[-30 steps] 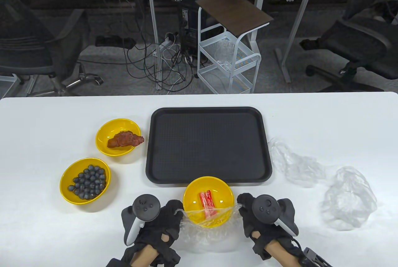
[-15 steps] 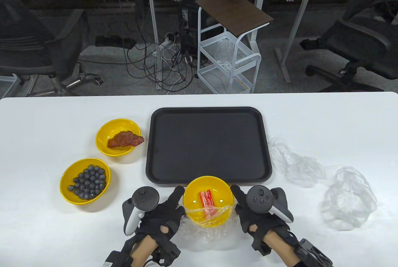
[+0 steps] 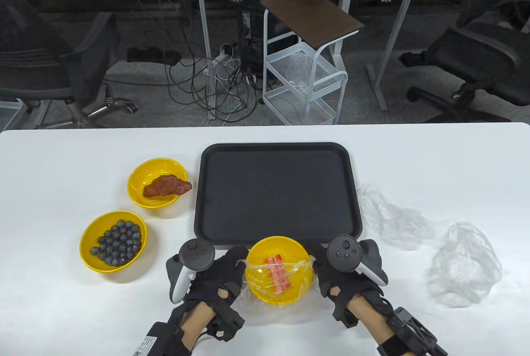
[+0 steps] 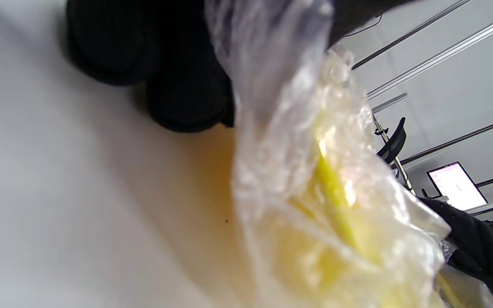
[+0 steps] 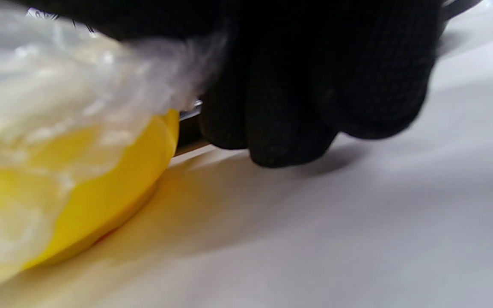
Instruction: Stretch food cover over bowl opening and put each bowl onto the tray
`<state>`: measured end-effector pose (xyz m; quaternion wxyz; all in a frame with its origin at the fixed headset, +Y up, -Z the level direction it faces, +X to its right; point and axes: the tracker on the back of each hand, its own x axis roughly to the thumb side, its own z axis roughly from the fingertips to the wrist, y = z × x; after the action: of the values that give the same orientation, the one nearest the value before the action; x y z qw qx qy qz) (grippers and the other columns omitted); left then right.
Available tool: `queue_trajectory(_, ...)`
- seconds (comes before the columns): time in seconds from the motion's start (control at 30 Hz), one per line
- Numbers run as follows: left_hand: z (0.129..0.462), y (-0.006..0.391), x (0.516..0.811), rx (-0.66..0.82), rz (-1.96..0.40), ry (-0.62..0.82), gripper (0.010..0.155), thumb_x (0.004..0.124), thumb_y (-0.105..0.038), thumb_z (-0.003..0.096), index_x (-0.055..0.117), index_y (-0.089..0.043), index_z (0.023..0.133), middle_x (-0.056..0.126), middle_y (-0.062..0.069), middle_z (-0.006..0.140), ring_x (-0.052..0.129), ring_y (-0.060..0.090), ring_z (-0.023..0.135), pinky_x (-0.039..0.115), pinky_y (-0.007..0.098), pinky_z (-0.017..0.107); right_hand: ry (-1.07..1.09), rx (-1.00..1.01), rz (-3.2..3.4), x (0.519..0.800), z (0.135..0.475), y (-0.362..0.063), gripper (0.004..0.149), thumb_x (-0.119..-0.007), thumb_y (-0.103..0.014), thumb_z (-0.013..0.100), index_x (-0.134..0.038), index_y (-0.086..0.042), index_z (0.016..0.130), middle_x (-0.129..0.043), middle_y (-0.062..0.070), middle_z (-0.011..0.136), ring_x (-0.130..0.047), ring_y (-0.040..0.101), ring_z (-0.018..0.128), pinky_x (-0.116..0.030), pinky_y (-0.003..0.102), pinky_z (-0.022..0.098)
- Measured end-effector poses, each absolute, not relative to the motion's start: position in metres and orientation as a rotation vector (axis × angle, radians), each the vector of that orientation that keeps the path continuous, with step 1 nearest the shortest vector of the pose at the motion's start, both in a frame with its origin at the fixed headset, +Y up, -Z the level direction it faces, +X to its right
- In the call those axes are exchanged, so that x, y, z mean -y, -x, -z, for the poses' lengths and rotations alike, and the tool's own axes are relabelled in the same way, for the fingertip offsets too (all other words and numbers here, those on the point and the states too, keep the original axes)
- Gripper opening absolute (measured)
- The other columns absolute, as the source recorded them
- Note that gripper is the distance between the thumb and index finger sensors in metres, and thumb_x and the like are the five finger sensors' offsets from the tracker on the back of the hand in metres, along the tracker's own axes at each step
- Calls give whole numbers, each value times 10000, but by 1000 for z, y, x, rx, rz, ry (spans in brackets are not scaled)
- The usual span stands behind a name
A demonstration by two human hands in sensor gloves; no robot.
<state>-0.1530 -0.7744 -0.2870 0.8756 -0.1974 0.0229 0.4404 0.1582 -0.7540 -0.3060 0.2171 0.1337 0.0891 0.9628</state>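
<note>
A yellow bowl (image 3: 285, 291) with red sticks in it sits just in front of the black tray (image 3: 276, 190). A clear food cover (image 3: 265, 265) lies stretched over most of its opening, its far edge past the middle. My left hand (image 3: 232, 262) grips the cover at the bowl's left rim and my right hand (image 3: 318, 267) grips it at the right rim. The left wrist view shows crumpled cover (image 4: 280, 85) over the yellow bowl (image 4: 336, 239). In the right wrist view curled fingers (image 5: 298, 107) hold the cover (image 5: 58, 77) beside the bowl (image 5: 114, 188).
Two uncovered yellow bowls stand left of the tray, one with brown meat (image 3: 157, 182), one with dark berries (image 3: 113, 241). Two loose clear covers (image 3: 393, 217) (image 3: 463, 267) lie right of the tray. The tray holds nothing.
Both hands have moved away from me along the bowl's sides, drawing the cover from the near rim across more of the opening.
</note>
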Motion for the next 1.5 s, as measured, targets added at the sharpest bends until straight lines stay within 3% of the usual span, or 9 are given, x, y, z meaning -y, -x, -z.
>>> queue_trajectory(0.23, 301, 146, 777, -37, -910, 470, 438, 756, -386, 508, 849, -327, 931, 1011, 9, 724, 1019, 305, 615, 866, 467, 489, -392, -287, -2656, 754, 316, -149, 510, -815, -239, 442, -817, -279, 950, -961, 99, 697, -1028, 326, 484, -895, 417, 296)
queue_trajectory(0.43, 310, 142, 779, -64, -901, 477, 438, 771, -408, 500, 857, -282, 911, 1023, -3, 682, 1027, 292, 571, 875, 451, 451, -328, -259, -2645, 753, 321, -145, 481, -821, -263, 445, -837, -128, 907, -996, 95, 647, -1069, 285, 415, -922, 380, 235)
queue_trajectory(0.67, 313, 136, 780, -115, -855, 446, 452, 799, -466, 488, 873, -243, 874, 1048, -24, 606, 1051, 262, 474, 898, 415, 371, -211, -171, -2652, 754, 321, -144, 468, -841, -310, 439, -881, -71, 840, -1044, 61, 536, -1105, 219, 283, -942, 332, 138)
queue_trajectory(0.9, 309, 133, 779, -205, -817, 420, 463, 800, -492, 501, 861, -215, 867, 1061, -40, 558, 1066, 242, 406, 914, 394, 323, -123, -122, -2643, 755, 318, -144, 468, -840, -334, 439, -890, -54, 811, -1060, 26, 465, -1116, 179, 206, -946, 305, 86)
queue_trajectory(1.1, 308, 133, 779, -210, -808, 423, 455, 783, -501, 518, 836, -269, 906, 1067, -52, 527, 1059, 235, 375, 910, 378, 301, -86, -104, -2612, 760, 319, -145, 460, -824, -347, 442, -886, -72, 806, -1056, 12, 430, -1107, 161, 173, -940, 295, 64)
queue_trajectory(1.5, 300, 138, 780, -289, -729, 413, 489, 771, -475, 500, 822, -137, 849, 1084, -93, 380, 1071, 211, 216, 918, 362, 180, 71, -48, -2623, 766, 309, -150, 469, -790, -362, 453, -871, -25, 769, -1057, -47, 327, -1102, 85, 36, -941, 253, -37)
